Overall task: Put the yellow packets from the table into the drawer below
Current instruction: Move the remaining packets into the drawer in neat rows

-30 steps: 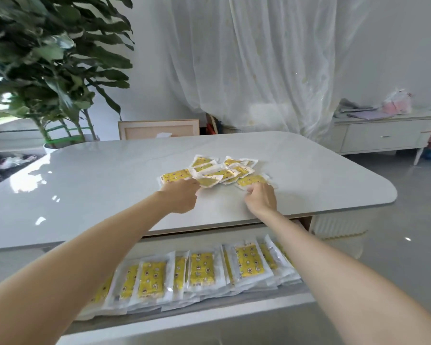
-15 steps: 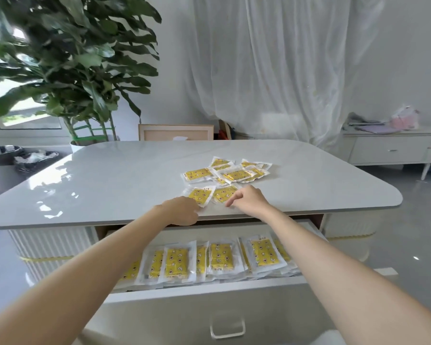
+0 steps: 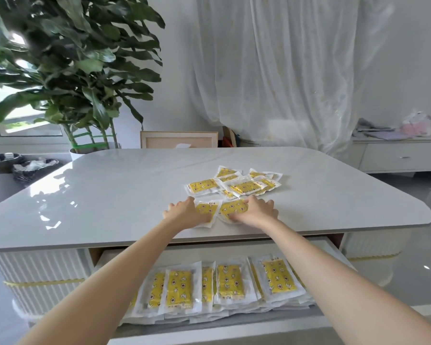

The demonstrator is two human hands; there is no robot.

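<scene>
- Yellow packets: two lie clear of the loose pile (image 3: 241, 186), side by side close to the near edge of the surface (image 3: 110, 195).
- Left hand (image 3: 182, 212) covers the left packet (image 3: 205, 210); its fingers curl down onto it, and I cannot tell whether they grip or only press.
- Right hand (image 3: 256, 211) is on the right packet (image 3: 233, 207), fingers fairly straight and pressing flat, thumb at the far edge; nothing is lifted.
- Change: a second ago both hands were at the pile; each has since dragged one packet nearward.
- Meaning: probably sliding them to the edge for pickup, then dropping them in.
- Drawer (image 3: 222, 252) is open directly below, with rows of stored packets (image 3: 179, 288) already inside; the pile remains to be moved.
- Plant (image 3: 72, 70) is far left, curtain (image 3: 284, 70) behind.
</scene>
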